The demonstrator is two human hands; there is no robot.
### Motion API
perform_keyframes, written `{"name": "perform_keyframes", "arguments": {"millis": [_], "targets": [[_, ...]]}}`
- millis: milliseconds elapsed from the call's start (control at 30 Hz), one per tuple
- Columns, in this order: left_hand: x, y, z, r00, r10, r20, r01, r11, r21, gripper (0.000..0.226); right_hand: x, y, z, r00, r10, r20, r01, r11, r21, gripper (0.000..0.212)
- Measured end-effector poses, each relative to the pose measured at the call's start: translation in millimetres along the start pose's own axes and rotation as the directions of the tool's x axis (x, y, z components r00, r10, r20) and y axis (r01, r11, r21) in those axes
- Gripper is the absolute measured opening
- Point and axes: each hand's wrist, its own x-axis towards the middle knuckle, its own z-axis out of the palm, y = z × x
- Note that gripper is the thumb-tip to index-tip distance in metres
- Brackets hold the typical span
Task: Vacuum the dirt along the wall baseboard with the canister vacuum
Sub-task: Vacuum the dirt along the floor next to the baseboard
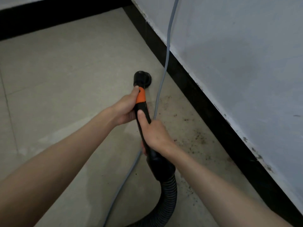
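Both forearms reached down to a black vacuum wand (142, 112) over the tiled floor (57, 76).
Right hand (155, 135) clamped the wand's lower shaft, thumb laid along it; left hand (126, 108) curled round it by the orange collar (141, 95). Its round nozzle (142, 78) sat on the floor near the black baseboard (205, 112), dirt (196, 138) beside the wall; a grey cord (165, 63) ran alongside, a ribbed hose (168, 199) trailing back.

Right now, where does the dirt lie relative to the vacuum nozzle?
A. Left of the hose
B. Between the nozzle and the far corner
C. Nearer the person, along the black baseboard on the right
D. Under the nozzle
C: the dirt speckles the floor beside the baseboard, nearer than the nozzle.
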Motion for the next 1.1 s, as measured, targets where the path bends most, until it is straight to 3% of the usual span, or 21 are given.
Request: {"name": "perform_keyframes", "arguments": {"millis": [633, 1100], "targets": [[-69.8, -75.2, -6.6, 0.989, -0.002, -0.149, 0.005, 1.000, 0.018, 0.054, -71.2, 54.4, 33.5, 1.000, -0.007, 0.023, 0.008, 0.999, -0.048, 0.056], [-26.6, -48.4, 39.1, 0.998, -0.056, 0.033, 0.054, 0.996, 0.072, 0.054, -49.3, 46.6, -2.1, 0.981, 0.054, -0.184, -0.054, 0.999, 0.003, 0.061]]}}
